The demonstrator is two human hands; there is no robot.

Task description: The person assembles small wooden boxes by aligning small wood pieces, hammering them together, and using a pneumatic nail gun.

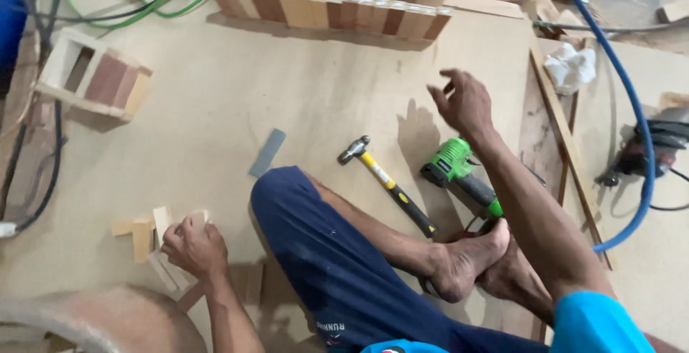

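I sit cross-legged on a plywood floor. My left hand [194, 247] is closed on a small pale wood block [198, 216] at the lower left, among a few loose wood offcuts [147, 234]. My right hand [463, 100] hovers above the floor with fingers loosely curled, holding nothing. Just below it lie a green power tool [453, 166] and a hammer [384, 181] with a yellow-and-black handle.
Rows of glued wood-strip panels [334, 8] stand at the top. A small wooden box frame [93, 77] sits upper left beside green and black cables. A grey flat strip [267, 152] lies mid-floor. A blue hose [631, 109], a dark power tool [649, 145] and a white rag [570, 66] are at the right.
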